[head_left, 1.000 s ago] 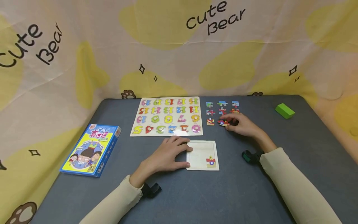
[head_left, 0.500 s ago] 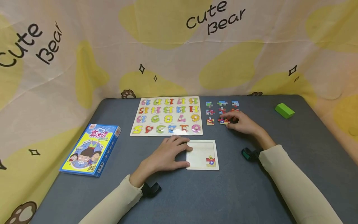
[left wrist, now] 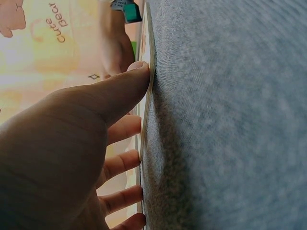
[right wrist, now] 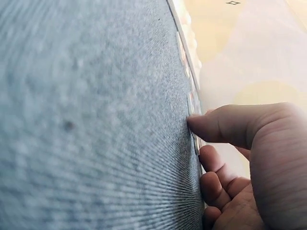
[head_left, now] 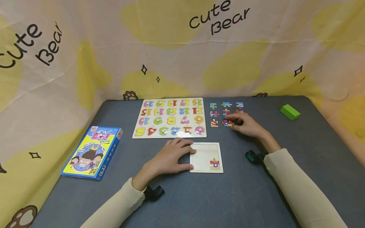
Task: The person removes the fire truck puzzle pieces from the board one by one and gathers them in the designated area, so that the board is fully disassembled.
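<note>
A small square puzzle tray (head_left: 203,155) lies in front of the person, with a red and yellow puzzle section (head_left: 215,164) fitted at its lower right. My left hand (head_left: 171,158) rests at the tray's left edge, thumb and index fingertip on the rim, fingers fairly straight. To the upper right, my right hand (head_left: 247,125) pinches a red jigsaw piece with a wheel (head_left: 227,123) between thumb and index finger, low at the table. Its thumb (right wrist: 204,128) meets the piece's near edge in the right wrist view. Beside it lie several other jigsaw pieces (head_left: 214,123) in rows, some partly covered by the hand.
A number puzzle board (head_left: 171,126) lies upside down to the viewer behind the left hand. A blue and yellow card box (head_left: 92,152) stands flat at the left, and a green block (head_left: 290,112) lies at the back right. A printed curtain (head_left: 176,60) hangs behind the table.
The jigsaw piece under the right hand has turned slightly, from tilted to nearly level with its row. My left hand and the tray stay where they were.
</note>
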Tool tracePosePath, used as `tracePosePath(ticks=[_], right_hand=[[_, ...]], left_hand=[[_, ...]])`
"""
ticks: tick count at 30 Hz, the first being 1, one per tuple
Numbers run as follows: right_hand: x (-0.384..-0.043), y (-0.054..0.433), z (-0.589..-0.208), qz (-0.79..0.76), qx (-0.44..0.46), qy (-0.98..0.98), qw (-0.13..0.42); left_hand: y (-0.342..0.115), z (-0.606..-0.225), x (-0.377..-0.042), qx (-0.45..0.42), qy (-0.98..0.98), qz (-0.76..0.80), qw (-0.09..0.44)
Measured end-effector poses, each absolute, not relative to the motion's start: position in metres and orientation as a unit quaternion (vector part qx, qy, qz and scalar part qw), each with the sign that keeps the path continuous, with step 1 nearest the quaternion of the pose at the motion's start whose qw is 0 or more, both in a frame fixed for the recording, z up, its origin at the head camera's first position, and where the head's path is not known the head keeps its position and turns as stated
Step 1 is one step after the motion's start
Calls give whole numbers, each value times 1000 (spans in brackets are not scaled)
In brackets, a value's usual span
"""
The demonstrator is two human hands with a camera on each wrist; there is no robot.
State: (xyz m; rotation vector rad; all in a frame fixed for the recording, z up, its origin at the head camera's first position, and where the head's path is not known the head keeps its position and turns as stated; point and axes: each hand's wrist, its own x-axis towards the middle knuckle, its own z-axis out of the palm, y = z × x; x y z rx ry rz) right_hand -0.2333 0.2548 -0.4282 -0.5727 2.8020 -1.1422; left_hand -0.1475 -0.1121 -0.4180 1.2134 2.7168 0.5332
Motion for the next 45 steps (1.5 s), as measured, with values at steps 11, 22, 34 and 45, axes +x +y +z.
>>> tracePosePath(ticks=[11,22,34,45], right_hand=[[-226,257,-432,-371,-121,921,-6],[-227,255,-432,-360,-109,927,2],[-212,244,-422,-388,-144,910,-14],[-180,210,-400,-343,-317,882,64]], left_hand=[[-112,-419,-148,403,894,183,61],[-113,-419,-148,403,894,186,63],[-113,-419,-149,399,896,184,71],[-112,-418,-149,394,898,182,79]])
